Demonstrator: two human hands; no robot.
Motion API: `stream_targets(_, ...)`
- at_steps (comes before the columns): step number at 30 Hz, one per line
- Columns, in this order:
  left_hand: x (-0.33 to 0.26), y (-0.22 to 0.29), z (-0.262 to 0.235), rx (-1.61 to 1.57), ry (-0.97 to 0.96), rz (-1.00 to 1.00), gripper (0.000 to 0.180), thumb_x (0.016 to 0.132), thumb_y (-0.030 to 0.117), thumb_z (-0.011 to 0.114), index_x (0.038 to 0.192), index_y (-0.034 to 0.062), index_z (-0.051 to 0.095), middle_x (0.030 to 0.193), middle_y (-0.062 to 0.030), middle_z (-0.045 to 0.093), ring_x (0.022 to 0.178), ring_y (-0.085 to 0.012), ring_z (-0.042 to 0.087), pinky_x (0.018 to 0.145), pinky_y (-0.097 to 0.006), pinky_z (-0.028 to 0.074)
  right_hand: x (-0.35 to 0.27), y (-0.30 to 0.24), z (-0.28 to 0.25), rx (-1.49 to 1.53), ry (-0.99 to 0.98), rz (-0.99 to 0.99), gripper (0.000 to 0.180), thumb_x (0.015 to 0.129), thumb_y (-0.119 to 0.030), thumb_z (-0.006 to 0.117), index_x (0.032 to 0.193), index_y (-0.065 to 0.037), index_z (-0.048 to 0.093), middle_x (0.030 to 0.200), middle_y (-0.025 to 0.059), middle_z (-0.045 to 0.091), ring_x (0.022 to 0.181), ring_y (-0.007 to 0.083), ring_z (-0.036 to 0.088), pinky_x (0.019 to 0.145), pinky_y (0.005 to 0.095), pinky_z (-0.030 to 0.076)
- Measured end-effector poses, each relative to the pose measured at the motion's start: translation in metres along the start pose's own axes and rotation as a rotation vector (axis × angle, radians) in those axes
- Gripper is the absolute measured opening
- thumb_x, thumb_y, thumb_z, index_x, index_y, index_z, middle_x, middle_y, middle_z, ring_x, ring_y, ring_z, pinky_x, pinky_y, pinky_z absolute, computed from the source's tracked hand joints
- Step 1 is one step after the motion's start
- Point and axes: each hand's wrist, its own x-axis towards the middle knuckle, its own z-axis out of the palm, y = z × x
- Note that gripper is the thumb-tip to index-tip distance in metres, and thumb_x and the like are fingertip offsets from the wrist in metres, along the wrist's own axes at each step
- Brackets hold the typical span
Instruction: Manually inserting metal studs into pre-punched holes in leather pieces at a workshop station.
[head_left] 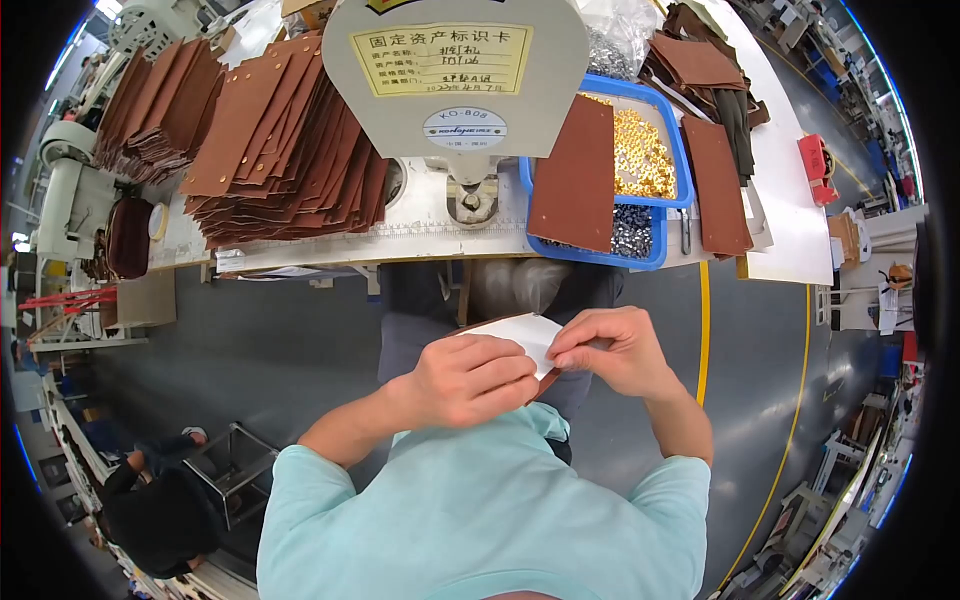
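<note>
Above my lap, my left hand is closed over a leather piece with a white face, whose brown edge shows along its rim. At its right end my right hand pinches the corner between thumb and fingertips. The white face is partly hidden by my left fingers, and the piece is slightly bent. Beyond my hands stands a pale grey bench press with a yellow label. A brown leather panel lies across a blue tray of gold rivets.
Stacked brown leather panels fill the bench's left side, with another stack behind. Silver studs lie in the blue tray's lower part. A single panel lies to the right. A person in black is at lower left, beside a metal-frame stool.
</note>
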Motion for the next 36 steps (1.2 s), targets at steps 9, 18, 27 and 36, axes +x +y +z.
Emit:
stream_targets(9, -0.002, -0.001, -0.004, 0.037, 0.032, 0.033, 0.019, 0.066, 0.007, 0.078, 0.079, 0.0094, 0.064, 0.084, 0.0000, 0.064, 0.076, -0.0159, 0.068, 0.061, -0.026, 0.055, 0.012, 0.005, 0.008, 0.436, -0.255, 0.173, 0.010, 0.092, 0.004, 0.073, 0.102, 0.004, 0.075, 0.095, 0.0072, 0.073, 0.090, 0.0147, 0.070, 0.084, 0.0307, 0.059)
stream_targets(18, 0.003, 0.001, -0.003, 0.037, 0.075, 0.077, 0.019, 0.066, 0.007, 0.078, 0.079, 0.0084, 0.065, 0.083, 0.0001, 0.064, 0.074, -0.0161, 0.068, 0.061, -0.027, 0.056, 0.015, 0.008, 0.009, 0.562, -0.311, 0.489, 0.010, 0.088, 0.005, 0.075, 0.096, 0.008, 0.074, 0.097, 0.0132, 0.068, 0.089, 0.0274, 0.073, 0.082, 0.0418, 0.063)
stream_targets(27, -0.006, 0.000, -0.004, 0.020, -0.017, -0.043, 0.018, 0.068, 0.007, 0.078, 0.083, 0.0058, 0.069, 0.084, -0.0031, 0.069, 0.073, -0.0175, 0.069, 0.059, -0.029, 0.056, -0.005, -0.008, 0.032, -0.273, -0.048, -0.179, 0.015, 0.092, 0.003, 0.068, 0.106, 0.004, 0.074, 0.095, 0.0128, 0.069, 0.081, 0.0216, 0.074, 0.069, 0.0308, 0.062)
stream_targets(36, -0.010, 0.009, 0.000, -0.124, -0.040, -0.245, 0.020, 0.069, 0.002, 0.080, 0.087, 0.0043, 0.071, 0.083, -0.0050, 0.070, 0.066, -0.0193, 0.067, 0.056, -0.030, 0.056, -0.008, 0.001, 0.028, -0.409, -0.071, -0.218, 0.017, 0.089, 0.002, 0.067, 0.104, 0.003, 0.074, 0.094, 0.0128, 0.071, 0.074, 0.0206, 0.073, 0.062, 0.0291, 0.060)
